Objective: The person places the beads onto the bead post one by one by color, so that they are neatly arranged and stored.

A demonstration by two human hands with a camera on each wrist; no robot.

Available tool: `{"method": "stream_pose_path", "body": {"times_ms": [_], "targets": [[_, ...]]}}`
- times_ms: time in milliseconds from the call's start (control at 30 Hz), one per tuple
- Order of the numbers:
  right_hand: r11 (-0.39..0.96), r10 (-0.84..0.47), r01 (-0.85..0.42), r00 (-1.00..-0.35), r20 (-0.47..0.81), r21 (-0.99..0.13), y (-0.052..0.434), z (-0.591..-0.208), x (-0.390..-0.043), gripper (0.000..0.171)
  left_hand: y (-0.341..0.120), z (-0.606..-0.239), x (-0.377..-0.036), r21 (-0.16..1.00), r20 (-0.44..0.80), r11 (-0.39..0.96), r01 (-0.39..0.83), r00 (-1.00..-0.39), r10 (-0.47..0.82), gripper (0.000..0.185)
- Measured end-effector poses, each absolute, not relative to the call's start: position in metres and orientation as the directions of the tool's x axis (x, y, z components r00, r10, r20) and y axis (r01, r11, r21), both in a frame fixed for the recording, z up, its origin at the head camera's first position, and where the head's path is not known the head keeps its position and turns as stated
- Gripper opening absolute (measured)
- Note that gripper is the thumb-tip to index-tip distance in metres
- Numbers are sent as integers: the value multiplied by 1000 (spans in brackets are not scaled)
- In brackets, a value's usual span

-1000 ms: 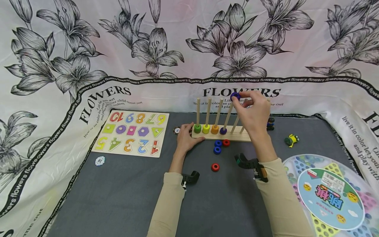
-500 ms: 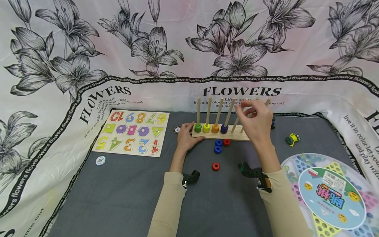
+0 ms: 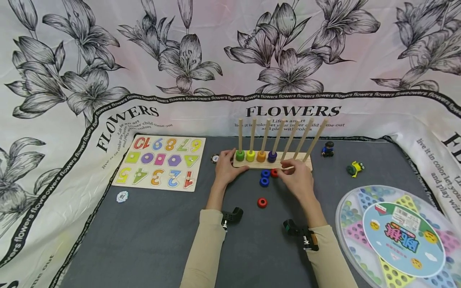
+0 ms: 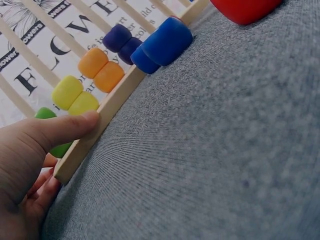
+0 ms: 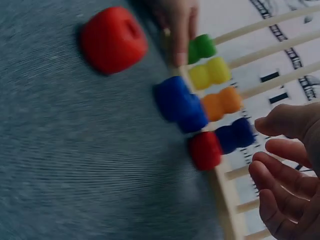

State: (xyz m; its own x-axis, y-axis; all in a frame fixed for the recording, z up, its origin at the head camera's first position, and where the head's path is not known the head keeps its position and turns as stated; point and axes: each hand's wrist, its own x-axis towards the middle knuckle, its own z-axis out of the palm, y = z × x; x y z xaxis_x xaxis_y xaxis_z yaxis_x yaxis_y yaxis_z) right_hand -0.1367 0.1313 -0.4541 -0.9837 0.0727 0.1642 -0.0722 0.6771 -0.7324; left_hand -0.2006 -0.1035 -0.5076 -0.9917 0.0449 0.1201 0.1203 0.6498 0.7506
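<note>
My left hand (image 3: 227, 165) grips the left end of a wooden peg board (image 3: 258, 165), its thumb along the front edge in the left wrist view. Green rings (image 3: 240, 155), yellow rings (image 3: 250, 156), orange rings (image 3: 261, 156) and purple rings (image 3: 272, 157) sit at the bottoms of the four left pegs. Nothing is held in my right hand (image 3: 298, 179); its fingers are loosely bent beside a red ring (image 3: 274, 173) in front of the board. Two blue rings (image 3: 264, 182) lie left of that one, and another red ring (image 3: 262, 203) is nearer me.
A number puzzle board (image 3: 147, 168) lies at left, with a poker chip (image 3: 122, 196) below it and another chip (image 3: 215, 159) by my left hand. At right are a small figure (image 3: 327, 149), a toy frog (image 3: 355, 169) and a round board game (image 3: 403, 240).
A purple ring held by my right hand at the fourth peg's top has dropped onto that peg. The right hand has come down towards the red ring. The left hand stays put.
</note>
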Motion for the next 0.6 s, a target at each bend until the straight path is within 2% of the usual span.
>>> {"method": "stream_pose_path", "body": {"times_ms": [233,600], "targets": [[730,54,-8,-996,69,-683,128,-468,-136,35,-103,-507,-201,746,111,656,110,-993,40,84],[760,82,3,-992,91,-650,121,-478,-137,28,-104,-506,-201,745,111,658,107,-993,37,84]]}}
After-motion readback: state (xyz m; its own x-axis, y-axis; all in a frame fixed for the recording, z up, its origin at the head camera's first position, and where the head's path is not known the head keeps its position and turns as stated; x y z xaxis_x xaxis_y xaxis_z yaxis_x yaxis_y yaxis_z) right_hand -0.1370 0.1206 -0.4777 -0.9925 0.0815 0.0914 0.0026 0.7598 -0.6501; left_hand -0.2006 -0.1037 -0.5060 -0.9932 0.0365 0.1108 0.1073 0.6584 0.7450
